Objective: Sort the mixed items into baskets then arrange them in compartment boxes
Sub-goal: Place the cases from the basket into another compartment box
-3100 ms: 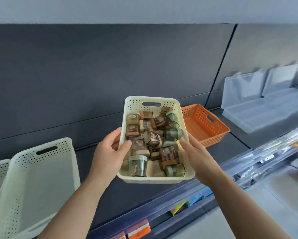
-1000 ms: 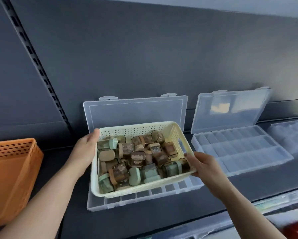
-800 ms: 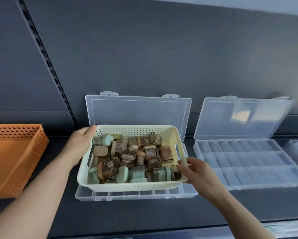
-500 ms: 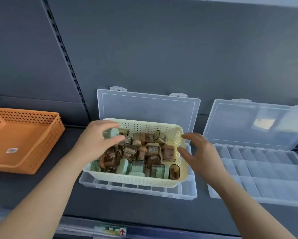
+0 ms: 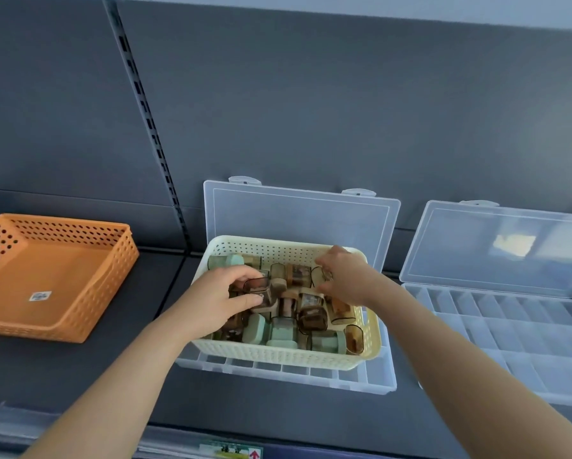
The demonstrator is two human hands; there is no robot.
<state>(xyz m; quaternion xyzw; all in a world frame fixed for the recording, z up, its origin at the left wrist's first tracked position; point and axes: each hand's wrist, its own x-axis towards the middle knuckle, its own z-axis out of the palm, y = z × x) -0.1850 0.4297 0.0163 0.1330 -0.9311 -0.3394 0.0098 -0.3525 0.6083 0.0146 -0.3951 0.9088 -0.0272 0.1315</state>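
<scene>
A cream perforated basket (image 5: 278, 356) rests on top of an open clear compartment box (image 5: 311, 379) on the dark shelf. It holds several small jars, some brown-tinted with tan lids, some pale green. My left hand (image 5: 218, 303) is inside the basket's left half, its fingers and thumb curled round a brown jar (image 5: 259, 289). My right hand (image 5: 347, 276) reaches into the far right corner, fingers curled over a small brown jar (image 5: 319, 276) there. The box's lid (image 5: 297, 220) stands upright against the back wall.
An orange perforated basket (image 5: 95, 313) with a small label inside sits at the left. A second open clear compartment box (image 5: 510, 329) lies at the right, lid leaning back. A slotted upright runs up the grey back panel. The shelf's front edge carries a price strip.
The basket was carried right and set down on the open compartment box. Both hands let go of its rim and moved in among the jars, each closing on one.
</scene>
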